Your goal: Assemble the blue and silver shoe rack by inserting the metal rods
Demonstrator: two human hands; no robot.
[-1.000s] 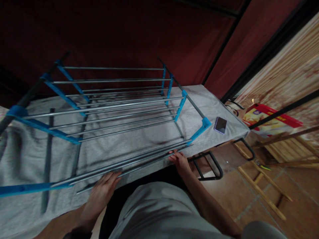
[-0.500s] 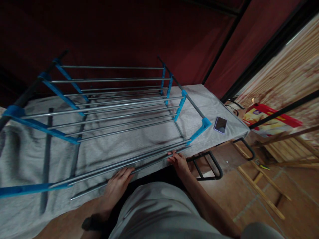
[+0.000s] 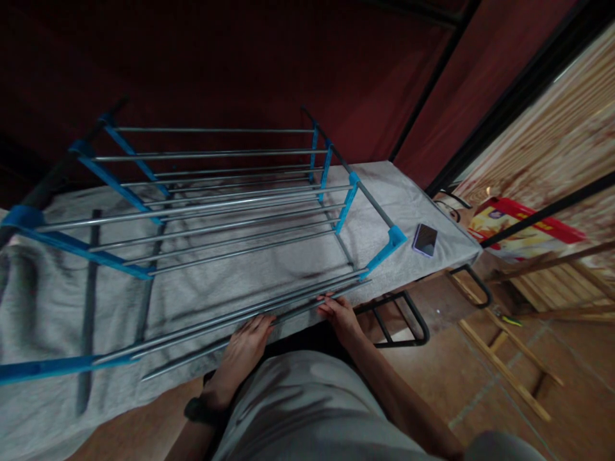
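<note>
A shelf rack of thin metal rods (image 3: 216, 211) with blue plastic side pieces (image 3: 384, 251) lies on a table covered by a grey cloth (image 3: 48, 301). Nearest me, a loose metal rod (image 3: 182, 360) lies along the rack's front rods. My left hand (image 3: 247, 342) rests on that rod near its middle, fingers curled over it. My right hand (image 3: 339, 314) grips the rod's right end, just short of the blue corner piece.
A phone (image 3: 425, 241) lies on the cloth at the right end of the table. Black metal frame loops (image 3: 408, 320) stick out below the table edge. A red and yellow box (image 3: 519, 234) and wooden slats (image 3: 504, 371) lie on the tiled floor at right.
My left hand has slid rightwards along the loose rod, from near its left part toward the middle. My right hand has stayed at the right end.
</note>
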